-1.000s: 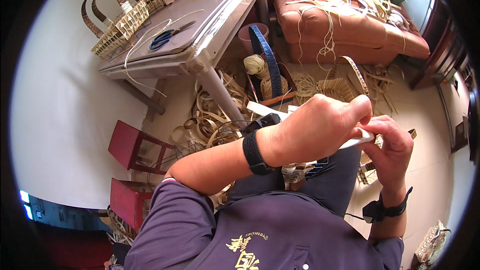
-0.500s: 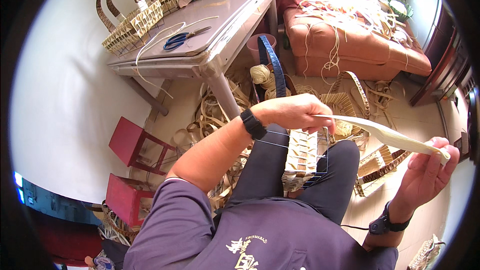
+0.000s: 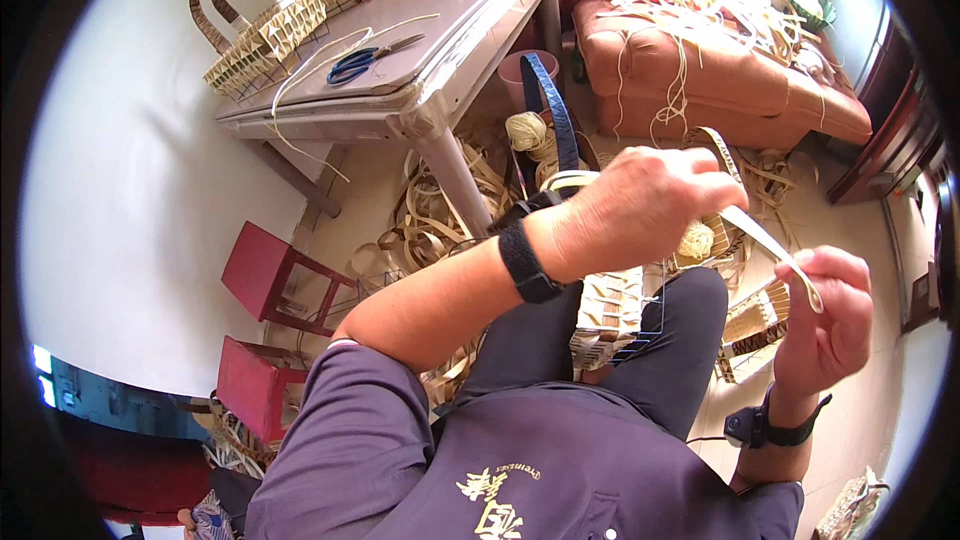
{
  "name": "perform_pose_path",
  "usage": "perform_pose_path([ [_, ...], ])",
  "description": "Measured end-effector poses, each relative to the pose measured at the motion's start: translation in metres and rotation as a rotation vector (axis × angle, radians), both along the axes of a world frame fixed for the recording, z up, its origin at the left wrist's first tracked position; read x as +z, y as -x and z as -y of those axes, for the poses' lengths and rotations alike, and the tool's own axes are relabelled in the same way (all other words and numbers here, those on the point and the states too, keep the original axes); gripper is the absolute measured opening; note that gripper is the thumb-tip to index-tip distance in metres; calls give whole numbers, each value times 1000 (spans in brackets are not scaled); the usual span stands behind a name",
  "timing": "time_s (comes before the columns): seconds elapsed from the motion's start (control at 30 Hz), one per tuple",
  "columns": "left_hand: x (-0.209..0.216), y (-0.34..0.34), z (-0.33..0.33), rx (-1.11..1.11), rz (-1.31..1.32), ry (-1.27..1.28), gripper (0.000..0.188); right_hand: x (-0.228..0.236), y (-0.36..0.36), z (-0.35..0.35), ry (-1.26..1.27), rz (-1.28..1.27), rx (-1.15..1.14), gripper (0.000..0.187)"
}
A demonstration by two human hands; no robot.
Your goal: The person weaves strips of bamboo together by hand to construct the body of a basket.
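Note:
A pale flat weaving strip (image 3: 762, 234) stretches in the air between my two hands. My left hand (image 3: 655, 202) is closed on one end, its arm reaching across in front of me. My right hand (image 3: 826, 315) pinches the strip's other end between thumb and fingers, where it bends into a small loop. Below my left hand, a partly woven basket (image 3: 608, 302) on a wire frame rests between my thighs. Its weave is cream with brown, and my left hand and forearm hide its upper part.
Scissors with blue handles (image 3: 352, 65) lie on the table (image 3: 440, 105) at the left, beside finished baskets (image 3: 290, 28). Loose strips cover an orange sofa seat (image 3: 690, 85). Strip piles (image 3: 430, 200), a pink bin (image 3: 512, 75) and red stools (image 3: 262, 270) stand around me.
My hands have come closer together: the left moved right and slightly up, the right moved left and up. The strip between them shows a shorter, narrower span.

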State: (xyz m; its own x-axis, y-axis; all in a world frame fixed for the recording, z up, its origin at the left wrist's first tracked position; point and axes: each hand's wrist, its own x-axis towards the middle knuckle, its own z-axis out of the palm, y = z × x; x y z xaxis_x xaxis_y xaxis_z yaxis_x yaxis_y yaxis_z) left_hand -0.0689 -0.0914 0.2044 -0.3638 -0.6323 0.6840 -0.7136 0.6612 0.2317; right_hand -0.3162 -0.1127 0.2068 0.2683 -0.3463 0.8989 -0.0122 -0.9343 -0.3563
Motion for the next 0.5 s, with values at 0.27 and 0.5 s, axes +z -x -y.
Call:
perform_pose_path([
  [0.27, -13, -12, 4, -104, -268, -104, 20, -23, -36, 45, -423, 122, 323, 17],
  [0.5, -38, -36, 19, 301, -85, -228, 14, -62, -64, 76, -697, -36, 267, 9],
])
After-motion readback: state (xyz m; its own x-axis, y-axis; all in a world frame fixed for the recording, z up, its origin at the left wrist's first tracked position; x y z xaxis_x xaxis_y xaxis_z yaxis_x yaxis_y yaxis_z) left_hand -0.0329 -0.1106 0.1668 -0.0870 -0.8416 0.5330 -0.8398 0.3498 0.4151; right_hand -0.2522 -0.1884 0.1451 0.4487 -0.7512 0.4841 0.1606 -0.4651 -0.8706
